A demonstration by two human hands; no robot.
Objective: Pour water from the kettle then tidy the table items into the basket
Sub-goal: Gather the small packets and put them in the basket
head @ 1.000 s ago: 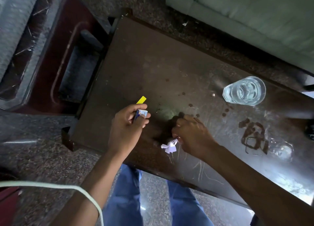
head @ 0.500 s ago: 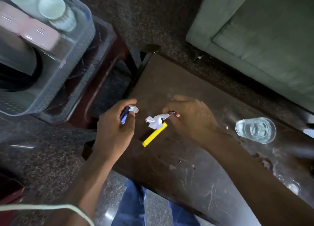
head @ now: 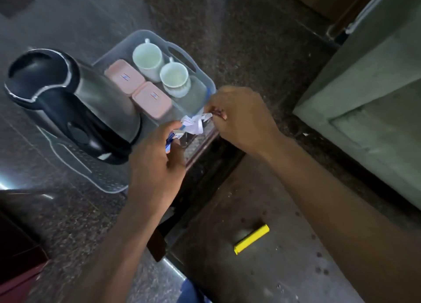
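Over the basket's point(head: 206, 90) right rim, our left hand point(head: 157, 163) grips a blue-white packet point(head: 172, 139); our right hand point(head: 241, 118) pinches crumpled paper point(head: 193, 122). Kettle point(head: 68, 104) sits left.

Home living room: sofa point(head: 373, 111), coffee table point(head: 227, 268).

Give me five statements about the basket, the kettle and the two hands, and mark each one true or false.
1. The kettle stands in the clear basket. True.
2. The yellow stick lies in the basket. False: it lies on the dark table.
3. The right hand pinches crumpled white paper at the basket's edge. True.
4. The left hand holds nothing. False: it grips a small blue and white packet.
5. Two white cups sit beside two pink-lidded boxes. True.
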